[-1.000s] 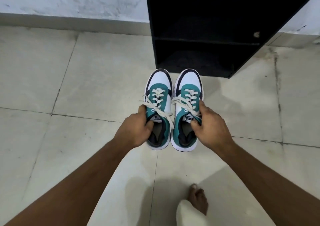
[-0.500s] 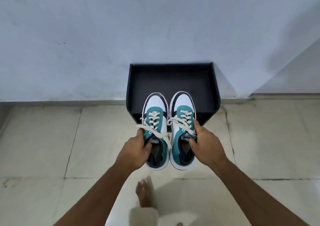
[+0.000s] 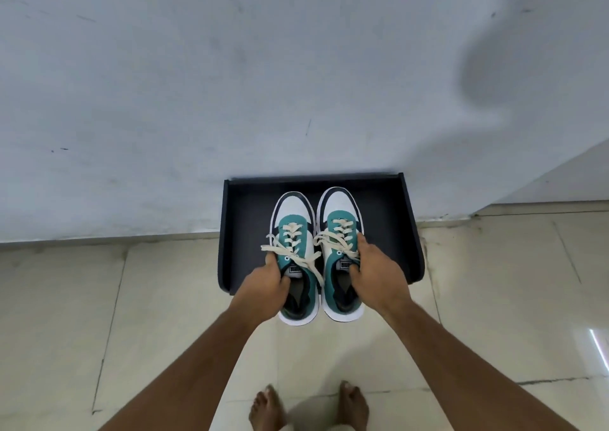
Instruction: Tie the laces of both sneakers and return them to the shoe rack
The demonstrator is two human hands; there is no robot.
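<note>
Step in hand: you are setting the pair down on the top shelf of the black shoe rack (image 3: 397,232).
Left hand (image 3: 263,285): curled over the collar of the left sneaker (image 3: 293,221), thumb on the outer side, fingers down inside the opening.
Right hand (image 3: 375,275): gripping the right sneaker (image 3: 339,208) the same way, thumb along its outer edge.
Where the sneakers are: side by side, almost touching, toes towards the wall (image 3: 230,68). The front halves are over the shelf and the 2 heels overhang its front edge. You cannot tell whether the soles touch the shelf yet.
Laces (image 3: 290,244): they look knotted, but loose ends trail across both tongues.
How to do it well: push both sneakers forward together until the heels clear the front lip. Hold the soles flat so neither toe catches the back rail.
Release: draw your fingers straight up and out of the collars without snagging a lace end.
Risk: a sneaker let go now may tip off the edge onto the floor (image 3: 164,298).
</note>
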